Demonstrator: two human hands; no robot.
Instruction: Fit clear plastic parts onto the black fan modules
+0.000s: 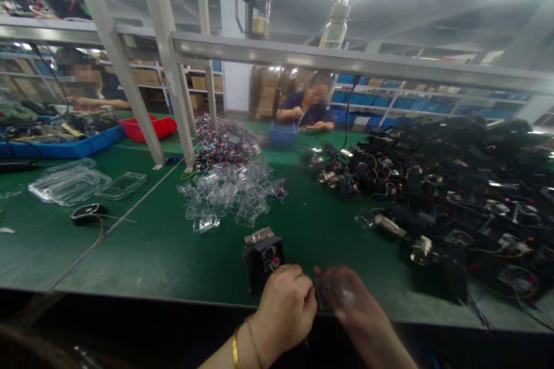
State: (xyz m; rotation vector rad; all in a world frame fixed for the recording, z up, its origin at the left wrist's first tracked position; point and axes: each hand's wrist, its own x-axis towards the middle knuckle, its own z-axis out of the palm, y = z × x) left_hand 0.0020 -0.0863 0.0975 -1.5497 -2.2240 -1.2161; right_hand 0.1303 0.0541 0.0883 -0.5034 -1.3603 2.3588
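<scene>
A black housing (255, 268) with a silver metal fitting on top and a small red part inside stands near the bench's front edge. My left hand (288, 297) is closed in a pinch just in front of it, overlapping its lower right side. Whatever the fingers hold is hidden. Close beside it on the right, my right hand (350, 294) is smeared by motion, so its grip cannot be made out. Beyond the housing lies a heap of clear plastic pieces (234, 187).
Black assemblies with metal fittings and wires (471, 196) pile up on the right. Small wired parts (229, 141) heap behind the clear pieces. Metal posts (167, 40) rise at left. Red bin (149, 128), blue tray (64, 144) and clear trays (69, 181) sit leftward. Two people work opposite.
</scene>
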